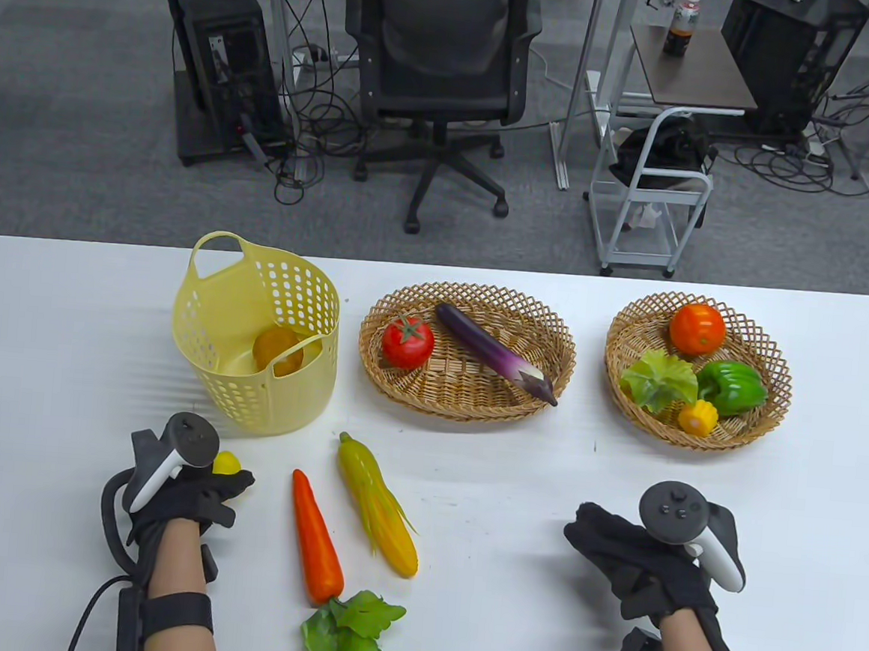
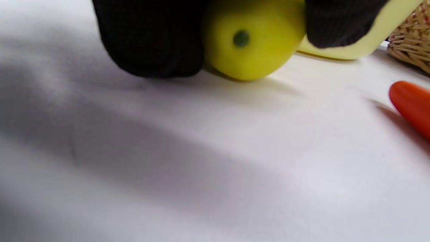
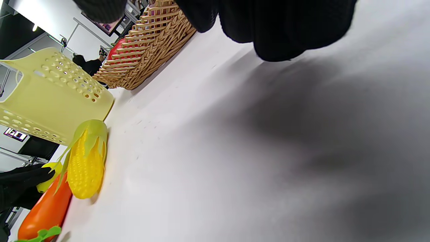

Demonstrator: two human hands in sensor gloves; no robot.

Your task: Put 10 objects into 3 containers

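My left hand (image 1: 231,481) grips a small yellow lemon (image 1: 227,463) that rests on the white table, just in front of the yellow plastic basket (image 1: 249,393). In the left wrist view the lemon (image 2: 252,40) sits between my gloved fingers (image 2: 151,40) and touches the table. My right hand (image 1: 592,535) is empty, fingers loosely curled, low over the table at the front right. An orange carrot (image 1: 316,538) with green leaves (image 1: 346,630) and a corn cob (image 1: 379,505) lie between the hands.
The yellow basket holds an orange fruit (image 1: 278,351). The middle wicker basket (image 1: 465,410) holds a tomato (image 1: 407,341) and an eggplant (image 1: 492,351). The right wicker basket (image 1: 696,440) holds an orange-red fruit (image 1: 697,329), a green pepper (image 1: 732,386), lettuce (image 1: 655,380) and a small yellow squash (image 1: 698,418).
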